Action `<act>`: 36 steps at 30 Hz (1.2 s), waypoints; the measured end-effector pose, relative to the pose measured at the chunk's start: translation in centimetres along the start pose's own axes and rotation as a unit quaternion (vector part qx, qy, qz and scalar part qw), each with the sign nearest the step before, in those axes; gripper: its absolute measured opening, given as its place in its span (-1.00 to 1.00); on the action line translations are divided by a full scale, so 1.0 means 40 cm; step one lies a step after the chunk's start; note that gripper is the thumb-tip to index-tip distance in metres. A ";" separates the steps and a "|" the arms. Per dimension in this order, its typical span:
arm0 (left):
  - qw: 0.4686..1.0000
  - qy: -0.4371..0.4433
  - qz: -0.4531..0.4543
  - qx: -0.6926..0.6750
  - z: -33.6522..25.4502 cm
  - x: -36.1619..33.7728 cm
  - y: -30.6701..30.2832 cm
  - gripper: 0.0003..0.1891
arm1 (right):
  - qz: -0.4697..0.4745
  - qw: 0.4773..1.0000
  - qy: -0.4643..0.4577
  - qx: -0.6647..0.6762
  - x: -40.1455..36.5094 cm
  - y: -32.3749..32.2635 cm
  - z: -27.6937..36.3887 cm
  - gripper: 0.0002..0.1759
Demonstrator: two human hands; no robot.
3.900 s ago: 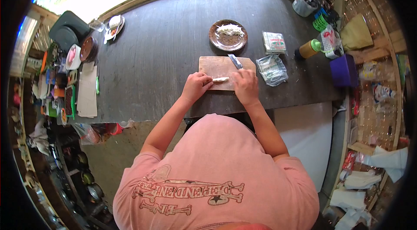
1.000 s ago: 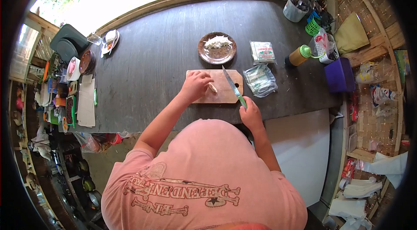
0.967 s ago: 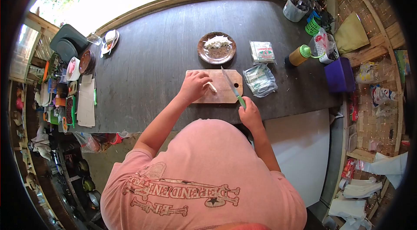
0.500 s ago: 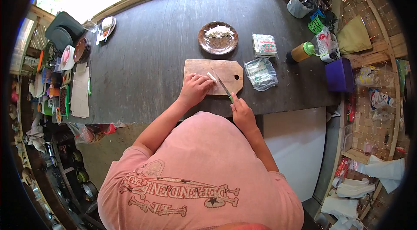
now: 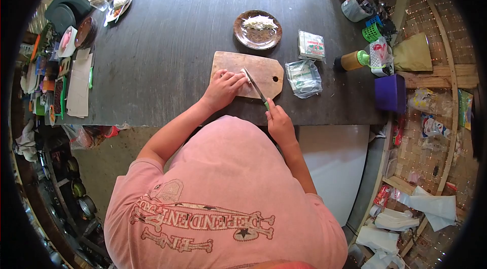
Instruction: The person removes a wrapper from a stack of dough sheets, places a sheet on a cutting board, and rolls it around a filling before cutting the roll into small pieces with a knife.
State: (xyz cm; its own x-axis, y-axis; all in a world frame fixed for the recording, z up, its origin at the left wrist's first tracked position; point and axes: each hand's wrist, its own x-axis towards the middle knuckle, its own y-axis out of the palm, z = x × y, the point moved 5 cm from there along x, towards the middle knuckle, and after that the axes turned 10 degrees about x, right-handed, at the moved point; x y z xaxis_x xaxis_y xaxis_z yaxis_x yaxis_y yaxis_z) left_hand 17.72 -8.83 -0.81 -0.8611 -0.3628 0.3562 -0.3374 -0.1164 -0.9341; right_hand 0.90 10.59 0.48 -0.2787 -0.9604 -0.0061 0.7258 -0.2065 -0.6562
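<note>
A wooden cutting board (image 5: 245, 61) with a hole at its right end lies near the table's front edge. On it, my left hand (image 5: 227, 87) has its fingers curled over a small white piece of food (image 5: 248, 76), mostly hidden beneath them. My right hand (image 5: 280, 119) grips the green handle of a knife (image 5: 257, 89). The blade slants up and left across the board, right beside my left fingertips, close against the white piece. Beyond the board stands a brown plate (image 5: 257, 42) bearing a heap of thin white shreds (image 5: 259, 23).
Right of the board are a plastic-wrapped packet (image 5: 303, 79) and a second packet (image 5: 311, 45). A green-topped bottle (image 5: 352, 60) lies farther right, near a purple container (image 5: 390, 93). Stacked dishes (image 5: 86, 32) and flat cardboard (image 5: 79, 83) occupy the left side.
The whole view has shifted, so the table appears higher. The knife blade has come nearer to the white piece and my left fingertips. Both hands keep their grip.
</note>
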 end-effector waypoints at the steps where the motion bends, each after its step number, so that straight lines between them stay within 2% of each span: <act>1: 1.000 -0.001 -0.005 0.002 -0.003 0.000 -0.002 -0.44 | 0.002 1.000 0.001 0.000 -0.003 0.000 -0.001 -0.45; 3: 1.000 -0.002 -0.010 0.004 -0.004 0.003 -0.003 -0.45 | -0.012 1.000 -0.013 0.009 -0.002 -0.006 0.000 -0.45; 5: 1.000 -0.003 -0.017 0.026 -0.008 0.002 -0.003 -0.54 | -0.012 1.000 -0.021 0.006 -0.003 -0.010 -0.002 -0.44; 11: 0.999 -0.015 -0.020 0.030 -0.008 -0.001 0.000 -0.58 | -0.007 1.000 -0.023 -0.005 -0.003 -0.024 0.019 -0.45; 12: 0.999 -0.016 -0.019 0.028 -0.007 -0.001 0.004 -0.58 | -0.008 1.000 -0.019 -0.003 0.000 -0.027 0.025 -0.46; 14: 1.000 -0.019 -0.012 0.010 -0.007 -0.005 0.014 -0.45 | -0.005 1.000 -0.017 -0.002 0.002 -0.028 0.027 -0.46; 17: 1.000 -0.022 -0.014 0.002 -0.006 -0.008 0.015 -0.44 | 0.003 1.000 -0.019 -0.013 0.004 -0.030 0.025 -0.45; 31: 0.999 -0.038 -0.024 0.003 -0.008 -0.012 0.025 -0.54 | 0.041 0.996 -0.001 -0.083 0.020 -0.002 0.032 -0.42; 34: 0.999 -0.028 -0.018 0.006 -0.015 -0.025 0.028 -0.56 | 0.017 0.996 -0.016 -0.083 0.041 0.057 -0.011 -0.39; 36: 0.999 -0.024 -0.028 0.011 -0.003 -0.008 0.028 -0.55 | -0.011 0.993 -0.058 -0.098 0.086 0.086 -0.010 -0.38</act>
State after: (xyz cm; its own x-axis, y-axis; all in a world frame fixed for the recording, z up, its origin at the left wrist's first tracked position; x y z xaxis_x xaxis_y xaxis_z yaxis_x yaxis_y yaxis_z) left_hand 17.57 -8.74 -1.97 -0.8220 -0.3989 0.4064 -0.3751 -0.1577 -0.9135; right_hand 2.20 6.65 -2.09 -0.2116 -0.9733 0.0894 0.5810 -0.1988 -0.7892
